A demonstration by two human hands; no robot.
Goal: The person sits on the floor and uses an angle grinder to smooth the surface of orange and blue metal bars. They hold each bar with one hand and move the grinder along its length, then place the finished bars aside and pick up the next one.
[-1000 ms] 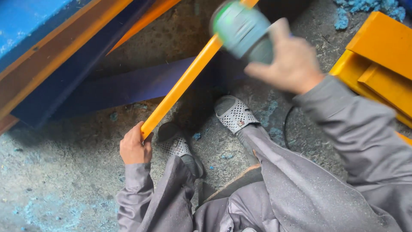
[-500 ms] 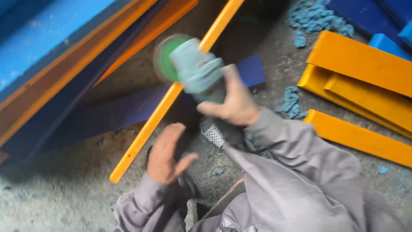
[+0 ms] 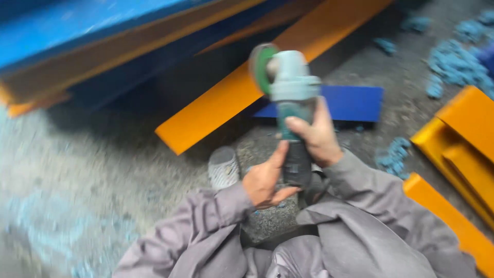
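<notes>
The person's right hand [image 3: 318, 138] was wrapped around the dark handle of a grey-green angle grinder with a round green disc guard [image 3: 288, 87], fingers closed over the top of the grip, while the left hand [image 3: 266, 179] came up beneath the butt of the same handle, thumb against its side and the palm partly cupped under it; whether those lower fingers were fully closed could not be told through the blur. The tool stood nearly upright in front of the crouching body, disc end up and facing left, lifted off any work surface, a two-handed hold that looked meant to steady its weight. Just beyond the disc lay a long flat orange-painted bar [image 3: 242, 92], slanting from the upper right down to a square end on the rough grey concrete floor [image 3: 77, 170]. A flat dark blue plate [image 3: 350, 102] lay behind the grinder, partly under the bar. Large blue and orange painted beams [image 3: 103, 46] filled the upper left, and stacked orange channel pieces [image 3: 463, 144] crowded the right. Crumbs of blue debris [image 3: 453, 62] were scattered about. A grey perforated shoe [image 3: 223, 167] sat near the bar's end, with grey trouser knees close beneath both wrists
</notes>
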